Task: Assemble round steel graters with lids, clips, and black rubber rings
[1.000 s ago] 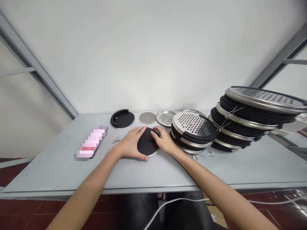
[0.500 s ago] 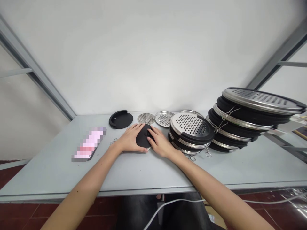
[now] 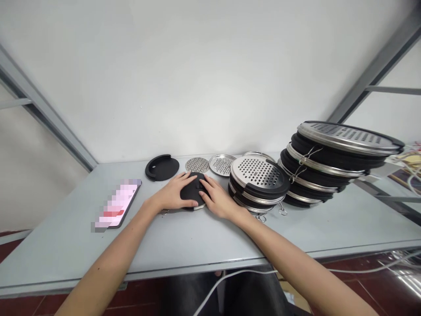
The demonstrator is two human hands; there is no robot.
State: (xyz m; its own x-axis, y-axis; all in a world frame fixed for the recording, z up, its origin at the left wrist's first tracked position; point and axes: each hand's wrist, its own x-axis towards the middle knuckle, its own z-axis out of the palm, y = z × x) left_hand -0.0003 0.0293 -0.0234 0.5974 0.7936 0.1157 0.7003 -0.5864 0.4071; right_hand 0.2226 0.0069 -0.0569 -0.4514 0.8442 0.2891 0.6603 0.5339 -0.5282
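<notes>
My left hand (image 3: 174, 192) curves around the left side of a black round grater base (image 3: 189, 192), thumb along its near edge and fingers over the far part. From the right, my right hand (image 3: 217, 197) grips it with fingertips on its top near a small raised tab. A thin metal rim shows under the near edge; the rest of the underside is hidden. Behind my hands lie another black round base (image 3: 162, 168) with a raised rim, a perforated metal disc (image 3: 197, 165) and a rimmed metal grating disc (image 3: 221, 166).
Close to my right hand stands a short stack of round graters (image 3: 258, 180). Farther right, a taller stack (image 3: 329, 164) leans outward. A phone (image 3: 120, 204) lies at the left on the grey table (image 3: 164, 254). Wire rings (image 3: 261, 218) lie by the short stack.
The view has shifted slightly. My hands keep their hold on the black base, which sits a little nearer, with more of its near edge showing.
</notes>
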